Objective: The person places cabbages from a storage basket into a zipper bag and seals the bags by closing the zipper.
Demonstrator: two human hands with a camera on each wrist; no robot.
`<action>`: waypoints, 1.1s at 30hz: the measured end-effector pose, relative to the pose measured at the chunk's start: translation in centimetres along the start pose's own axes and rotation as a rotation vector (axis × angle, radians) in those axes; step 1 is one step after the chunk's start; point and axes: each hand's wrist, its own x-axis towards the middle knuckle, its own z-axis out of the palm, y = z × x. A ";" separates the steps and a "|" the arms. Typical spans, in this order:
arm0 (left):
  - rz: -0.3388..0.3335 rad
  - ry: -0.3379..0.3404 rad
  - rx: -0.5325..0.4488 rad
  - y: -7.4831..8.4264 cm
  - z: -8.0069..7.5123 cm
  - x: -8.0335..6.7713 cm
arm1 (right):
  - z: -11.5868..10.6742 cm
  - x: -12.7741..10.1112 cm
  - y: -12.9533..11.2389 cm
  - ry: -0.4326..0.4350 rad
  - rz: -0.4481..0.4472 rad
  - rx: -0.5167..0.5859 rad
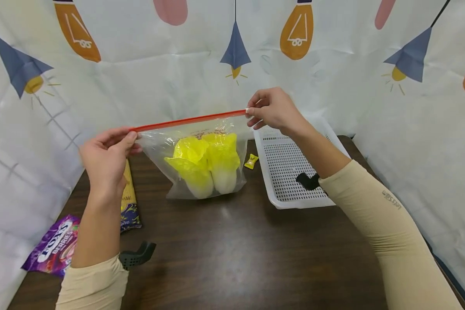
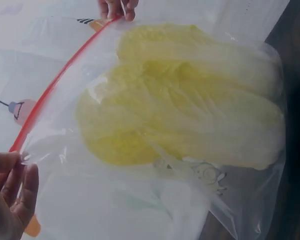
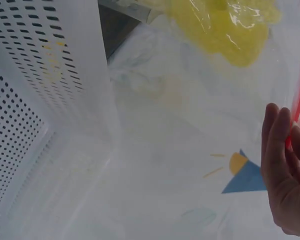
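A clear zip bag [image 1: 159, 155] with a red zip strip hangs between both hands, its bottom low over the dark table. Inside it are two pale cabbages [image 1: 207, 161], yellow at the leafy tops and white at the base. My left hand [image 1: 108, 150] pinches the strip's left end between thumb and fingers. At the other end, my right hand [image 1: 273, 110] pinches the corner by the white slider. The strip is stretched nearly straight, a little higher on the right. In the left wrist view the cabbages [image 2: 180, 100] lie side by side within the plastic.
A white perforated basket [image 1: 273, 189] stands at the right, under my right forearm. A small yellow wrapped candy [image 1: 251, 161] lies between bag and basket. Left on the table [image 1: 224, 258] are a purple candy bag [image 1: 54, 245] and a yellow-and-blue packet [image 1: 129, 206], partly behind my left arm.
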 end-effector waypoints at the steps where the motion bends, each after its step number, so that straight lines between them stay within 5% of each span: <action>1: -0.030 -0.010 0.024 0.3 -0.1 0.5 | 0.1 0.6 -0.1 -0.002 0.011 0.012; 5: -0.072 -0.047 0.021 1.1 -0.1 2.1 | 0.7 2.5 -0.4 0.026 -0.007 0.038; 9: 0.035 -0.061 -0.090 0.7 -0.1 2.9 | 1.3 3.1 -0.5 0.051 -0.075 0.068; 13: 0.113 -0.120 -0.083 -1.5 -1.3 1.8 | 1.6 1.6 1.3 -0.022 -0.095 -0.068; 19: 0.073 -0.426 0.270 -5.0 -4.6 -2.4 | 1.2 -3.3 5.8 -0.202 -0.040 -0.363; 26: 0.112 -0.669 0.692 -4.9 -7.9 -5.4 | 3.7 -6.1 7.3 -0.331 -0.130 -0.587; 33: 0.219 -0.879 0.962 -5.7 -8.7 -7.3 | 6.6 -8.0 8.1 -0.394 -0.244 -0.802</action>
